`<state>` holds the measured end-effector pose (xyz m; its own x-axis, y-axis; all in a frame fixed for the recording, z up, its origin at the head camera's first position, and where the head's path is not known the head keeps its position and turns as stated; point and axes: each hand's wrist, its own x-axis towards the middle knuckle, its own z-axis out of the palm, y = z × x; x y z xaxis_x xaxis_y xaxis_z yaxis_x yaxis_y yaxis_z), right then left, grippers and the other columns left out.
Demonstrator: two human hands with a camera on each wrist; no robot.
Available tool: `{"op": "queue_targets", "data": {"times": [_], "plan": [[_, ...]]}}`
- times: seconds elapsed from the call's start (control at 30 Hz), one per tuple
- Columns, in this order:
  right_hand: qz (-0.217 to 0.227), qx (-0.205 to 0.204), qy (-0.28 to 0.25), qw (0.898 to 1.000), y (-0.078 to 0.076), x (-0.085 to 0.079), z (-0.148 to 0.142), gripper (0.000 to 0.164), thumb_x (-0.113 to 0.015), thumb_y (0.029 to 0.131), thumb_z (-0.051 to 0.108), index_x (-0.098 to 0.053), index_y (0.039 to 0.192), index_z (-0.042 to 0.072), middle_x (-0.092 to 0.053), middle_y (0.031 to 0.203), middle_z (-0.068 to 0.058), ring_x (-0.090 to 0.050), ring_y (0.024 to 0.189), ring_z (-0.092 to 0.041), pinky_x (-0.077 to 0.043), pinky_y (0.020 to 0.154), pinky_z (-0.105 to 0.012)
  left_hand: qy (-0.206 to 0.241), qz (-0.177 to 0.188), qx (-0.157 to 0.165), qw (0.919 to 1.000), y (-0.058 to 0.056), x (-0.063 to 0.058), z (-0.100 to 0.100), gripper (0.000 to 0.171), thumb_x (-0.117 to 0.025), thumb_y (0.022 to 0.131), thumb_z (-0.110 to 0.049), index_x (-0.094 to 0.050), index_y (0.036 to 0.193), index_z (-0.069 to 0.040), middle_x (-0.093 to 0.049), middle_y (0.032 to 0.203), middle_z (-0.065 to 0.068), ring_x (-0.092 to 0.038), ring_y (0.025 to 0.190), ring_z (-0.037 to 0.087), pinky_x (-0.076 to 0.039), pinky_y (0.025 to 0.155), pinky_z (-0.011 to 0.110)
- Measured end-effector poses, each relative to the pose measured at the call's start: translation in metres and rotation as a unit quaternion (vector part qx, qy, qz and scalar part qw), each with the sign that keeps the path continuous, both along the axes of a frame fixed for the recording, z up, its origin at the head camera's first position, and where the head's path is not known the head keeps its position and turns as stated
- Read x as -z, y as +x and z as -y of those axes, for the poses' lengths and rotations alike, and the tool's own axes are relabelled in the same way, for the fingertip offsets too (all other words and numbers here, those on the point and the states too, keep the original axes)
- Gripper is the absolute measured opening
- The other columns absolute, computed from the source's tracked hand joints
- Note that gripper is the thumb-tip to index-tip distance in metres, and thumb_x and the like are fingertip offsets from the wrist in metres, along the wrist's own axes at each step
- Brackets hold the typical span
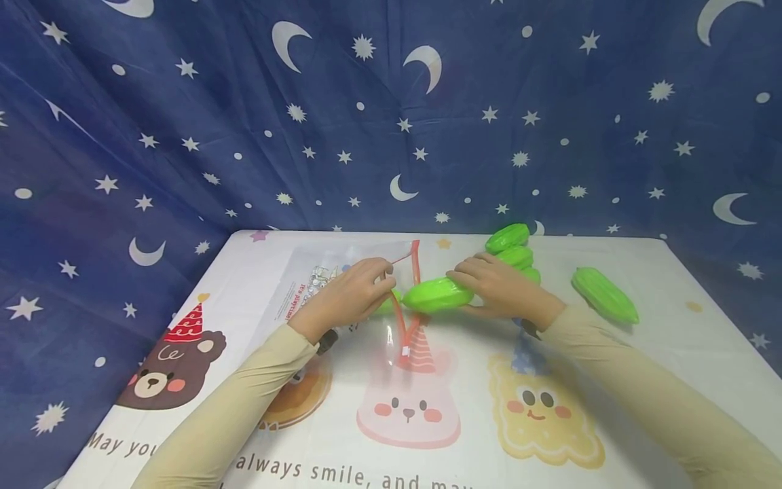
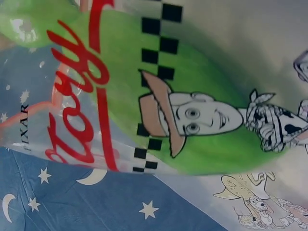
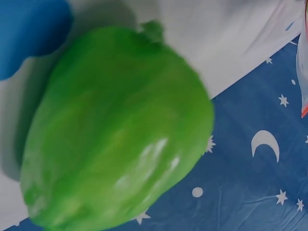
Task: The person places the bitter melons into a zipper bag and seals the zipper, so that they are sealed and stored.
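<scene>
My left hand [image 1: 354,292] grips the red-edged mouth of a clear zip bag [image 1: 400,326], which stands open toward the right. A green ridged toy fruit [image 2: 202,72] lies inside, behind the bag's printed cartoon cowboy in the left wrist view. My right hand [image 1: 501,285] holds another green ridged fruit [image 1: 438,294], fingers over its right end. Its left tip is right at the bag's mouth. Several more green fruits [image 1: 510,238] lie bunched behind my right hand, partly hidden by it. A green fruit [image 3: 115,130] fills much of the right wrist view.
One separate green fruit [image 1: 605,294] lies on the right side of the table. The white tablecloth [image 1: 660,380] has printed cartoon animals and lettering. A dark blue curtain [image 1: 464,170] with moons and stars hangs behind and to the left.
</scene>
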<state>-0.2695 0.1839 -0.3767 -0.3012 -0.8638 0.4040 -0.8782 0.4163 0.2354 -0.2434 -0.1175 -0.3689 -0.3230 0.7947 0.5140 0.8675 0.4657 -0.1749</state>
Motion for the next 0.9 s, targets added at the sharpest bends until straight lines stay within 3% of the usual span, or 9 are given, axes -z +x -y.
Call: {"op": "queue_targets", "data": {"times": [0.57, 0.9], "plan": [[-0.026, 0.03, -0.038, 0.998, -0.015, 0.006, 0.03, 0.051, -0.077, 0.072, 0.033, -0.059, 0.109, 0.003, -0.064, 0.098, -0.009, -0.06, 0.09, -0.025, -0.049, 0.087, -0.042, -0.004, 0.009, -0.001, 0.9999, 0.001, -0.006, 0.0, 0.005, -0.06, 0.087, -0.008, -0.058, 0.091, -0.005, -0.057, 0.1, 0.011, -0.054, 0.089, 0.024, -0.049, 0.091, 0.036], [-0.022, 0.039, -0.046, 0.998, -0.016, 0.005, 0.028, 0.054, -0.079, 0.07, 0.032, -0.059, 0.112, 0.004, -0.065, 0.101, -0.009, -0.061, 0.094, -0.026, -0.049, 0.087, -0.043, -0.002, 0.012, -0.014, 0.9998, 0.002, -0.007, 0.002, 0.007, -0.062, 0.086, -0.01, -0.057, 0.09, -0.006, -0.058, 0.101, 0.012, -0.056, 0.092, 0.024, -0.049, 0.093, 0.036]]}}
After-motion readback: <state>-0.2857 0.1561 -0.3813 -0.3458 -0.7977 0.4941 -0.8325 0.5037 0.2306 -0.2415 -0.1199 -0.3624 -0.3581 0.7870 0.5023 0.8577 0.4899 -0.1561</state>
